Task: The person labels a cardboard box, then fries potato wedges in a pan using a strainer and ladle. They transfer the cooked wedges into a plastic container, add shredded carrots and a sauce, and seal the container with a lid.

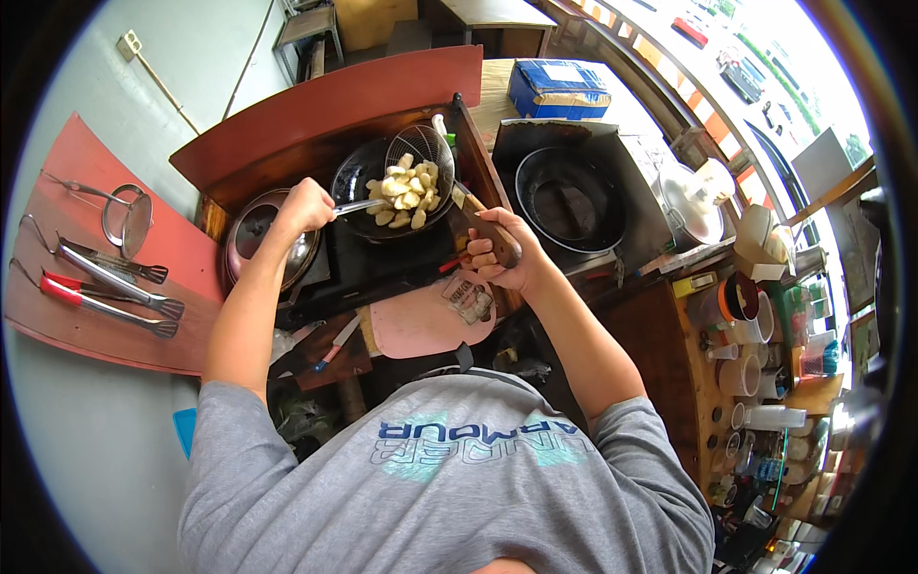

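My right hand (510,251) grips the wooden handle (491,229) of a wire-mesh skimmer (416,143). The skimmer's basket is over a dark wok (351,168) on the stove. Pale yellow pieces of food (405,190) are heaped at the basket; I cannot tell how many lie in it and how many in the wok. From the left, my left hand (305,204) holds a metal utensil by its handle (355,206). The utensil's far end is hidden among the pieces.
A lidded pot (251,226) stands left of the wok, and another black wok (570,201) sits to the right. A pink cutting board (416,323) and a knife (338,343) lie in front. Tongs (115,305) hang on the left red panel. A blue box (559,87) stands behind.
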A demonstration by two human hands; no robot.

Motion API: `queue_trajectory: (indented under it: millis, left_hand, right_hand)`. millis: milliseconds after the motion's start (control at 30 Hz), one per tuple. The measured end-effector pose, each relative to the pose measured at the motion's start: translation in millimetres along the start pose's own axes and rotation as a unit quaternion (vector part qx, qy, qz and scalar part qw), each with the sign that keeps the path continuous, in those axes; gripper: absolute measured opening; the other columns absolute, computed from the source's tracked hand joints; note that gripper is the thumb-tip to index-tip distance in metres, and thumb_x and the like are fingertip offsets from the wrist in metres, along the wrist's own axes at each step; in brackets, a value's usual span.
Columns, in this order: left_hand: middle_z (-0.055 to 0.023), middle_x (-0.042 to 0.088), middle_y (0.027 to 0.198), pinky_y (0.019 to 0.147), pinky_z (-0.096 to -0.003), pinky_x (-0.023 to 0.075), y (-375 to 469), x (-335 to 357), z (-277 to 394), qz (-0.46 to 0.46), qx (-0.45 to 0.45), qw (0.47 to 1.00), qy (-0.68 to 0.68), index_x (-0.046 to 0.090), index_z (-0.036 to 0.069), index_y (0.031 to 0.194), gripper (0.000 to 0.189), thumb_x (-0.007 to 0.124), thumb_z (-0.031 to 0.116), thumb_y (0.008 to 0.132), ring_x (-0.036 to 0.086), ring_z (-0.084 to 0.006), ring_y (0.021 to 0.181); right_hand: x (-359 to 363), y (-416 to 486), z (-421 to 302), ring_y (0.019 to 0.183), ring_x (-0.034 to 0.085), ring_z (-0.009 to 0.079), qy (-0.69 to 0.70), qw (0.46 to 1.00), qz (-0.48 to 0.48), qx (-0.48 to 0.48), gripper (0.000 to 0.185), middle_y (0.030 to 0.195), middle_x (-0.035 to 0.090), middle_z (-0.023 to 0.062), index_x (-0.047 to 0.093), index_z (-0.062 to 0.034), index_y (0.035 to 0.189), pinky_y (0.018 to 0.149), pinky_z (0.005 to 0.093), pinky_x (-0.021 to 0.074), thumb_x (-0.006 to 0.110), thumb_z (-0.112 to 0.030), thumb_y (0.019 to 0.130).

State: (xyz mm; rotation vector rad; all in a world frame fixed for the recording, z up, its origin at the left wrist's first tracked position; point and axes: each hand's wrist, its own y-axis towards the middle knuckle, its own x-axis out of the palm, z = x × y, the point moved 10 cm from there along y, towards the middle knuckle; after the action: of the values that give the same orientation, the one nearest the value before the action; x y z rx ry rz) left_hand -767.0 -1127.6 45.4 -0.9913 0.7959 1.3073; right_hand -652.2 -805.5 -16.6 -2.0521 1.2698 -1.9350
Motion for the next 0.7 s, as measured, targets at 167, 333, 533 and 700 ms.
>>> queue_trajectory:
  millis: [167, 333, 533, 700]
  left_hand:
    - [-0.0206, 0.078, 0.103, 0.093, -0.0455, 0.0608, -7, -22, 29, 0.083, 0.011, 0.993, 0.089, 0.084, 0.013, 0.102, 0.025, 0.075, 0.006, 0.080, 0.077, -0.0375, 0.099]
    - [-0.0183, 0.079, 0.100, 0.087, -0.0495, 0.0628, -4, -52, 19, 0.183, 0.034, 0.958, 0.218, 0.081, 0.013, 0.099, 0.019, 0.072, 0.005, 0.084, 0.077, -0.0390, 0.097]
    - [-0.0178, 0.079, 0.103, 0.088, -0.0506, 0.0627, 12, -26, -27, 0.149, 0.005, 0.957, 0.248, 0.081, 0.015, 0.101, 0.023, 0.071, 0.004, 0.084, 0.076, -0.0396, 0.100]
    - [-0.0170, 0.079, 0.105, 0.090, -0.0484, 0.0620, 5, -35, -44, 0.137, -0.018, 0.967, 0.214, 0.083, 0.017, 0.102, 0.026, 0.074, 0.004, 0.081, 0.077, -0.0379, 0.100]
  right_hand:
    - [2, 8, -5, 0.048, 0.043, 0.0134, 0.042, 0.999, -0.020, -0.009, 0.030, 0.063, 0.051, -0.0001, 0.055, -0.0091, 0.097, 0.041, 0.0270, 0.0326, 0.063, -0.038, 0.095]
    - [0, 13, -8, 0.048, 0.047, 0.0145, 0.036, 0.999, -0.006, -0.024, 0.033, 0.065, 0.054, 0.0012, 0.056, -0.0060, 0.097, 0.042, 0.0283, 0.0363, 0.061, -0.038, 0.096]
    - [-5, 1, -22, 0.046, 0.047, 0.0133, -0.120, 0.987, 0.086, -0.056, 0.033, 0.064, 0.057, 0.0004, 0.059, -0.0063, 0.098, 0.041, 0.0275, 0.0341, 0.064, -0.038, 0.095]
    - [-9, -21, -35, 0.045, 0.046, 0.0123, -0.225, 0.962, 0.134, -0.073, 0.033, 0.065, 0.059, 0.0010, 0.061, -0.0044, 0.102, 0.040, 0.0271, 0.0346, 0.061, -0.037, 0.098]
